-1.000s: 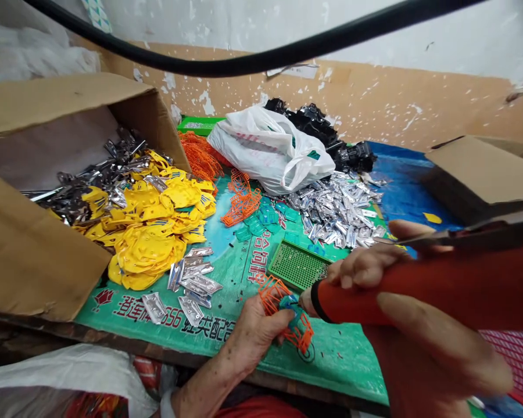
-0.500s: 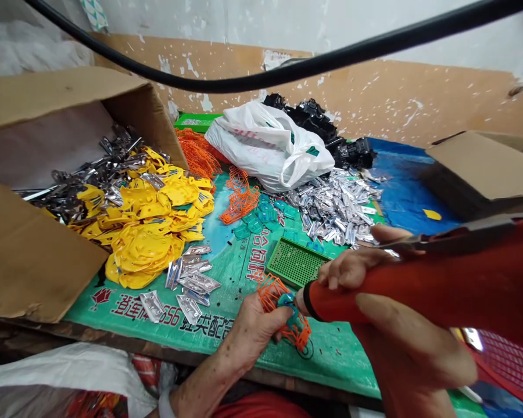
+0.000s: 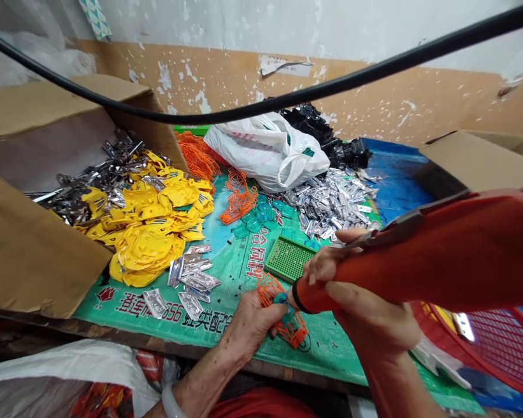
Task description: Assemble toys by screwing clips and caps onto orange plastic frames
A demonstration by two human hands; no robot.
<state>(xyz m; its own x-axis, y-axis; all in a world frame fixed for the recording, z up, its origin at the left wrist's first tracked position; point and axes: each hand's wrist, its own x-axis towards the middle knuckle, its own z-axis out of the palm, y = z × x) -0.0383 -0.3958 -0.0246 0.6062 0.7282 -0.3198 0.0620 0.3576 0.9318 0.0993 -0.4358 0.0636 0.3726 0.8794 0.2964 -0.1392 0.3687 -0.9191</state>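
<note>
My left hand (image 3: pixel 255 316) is closed on an orange plastic lattice frame (image 3: pixel 270 289) with a teal plastic piece (image 3: pixel 293 316) on it, low over the front of the table. Wrapped around a red power screwdriver (image 3: pixel 401 261) is my right hand (image 3: pixel 370 310). The screwdriver's nose points left and meets the teal piece; its very tip is hidden there. Just behind the hands lies a small green mesh tray (image 3: pixel 290 258). Loose teal pieces (image 3: pixel 261 215) and another orange frame (image 3: pixel 239 200) rest beyond it.
A cardboard box (image 3: pixel 39 244) at left spills yellow plastic parts (image 3: pixel 157 215) and shiny metal plates. A white plastic bag (image 3: pixel 265 151) and silver plates (image 3: pixel 335 200) lie behind. A black cable (image 3: pixel 226 116) hangs across the view. At right are a red basket (image 3: pixel 501 348) and another box (image 3: pixel 483 162).
The screwdriver and my right hand have shifted left and slightly up in view, exposing more of the red basket. The black cable hangs lower at left. My left hand keeps its hold.
</note>
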